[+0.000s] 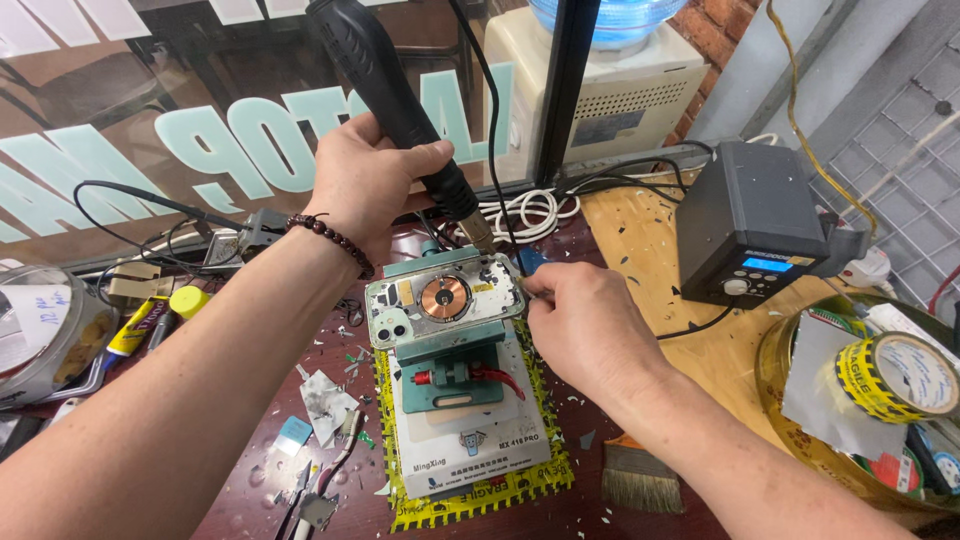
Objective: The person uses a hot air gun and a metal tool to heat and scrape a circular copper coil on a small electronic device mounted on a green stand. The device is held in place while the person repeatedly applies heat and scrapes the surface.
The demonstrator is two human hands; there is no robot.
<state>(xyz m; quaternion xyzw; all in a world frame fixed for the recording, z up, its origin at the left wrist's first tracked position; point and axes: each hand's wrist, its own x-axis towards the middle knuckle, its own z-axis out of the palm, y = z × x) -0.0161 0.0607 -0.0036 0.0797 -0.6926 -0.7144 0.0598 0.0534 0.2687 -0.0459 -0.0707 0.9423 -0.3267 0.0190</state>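
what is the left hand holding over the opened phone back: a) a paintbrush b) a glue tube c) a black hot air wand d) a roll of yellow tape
c: the left hand grips a black hot air wand, its nozzle aimed down at the top edge of the opened phone back clamped in the green fixture, while the right hand works at the phone's right edge.

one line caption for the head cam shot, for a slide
Left hand aims a black hot-air wand at an opened phone clamped in a green fixture; right hand steadies its edge.
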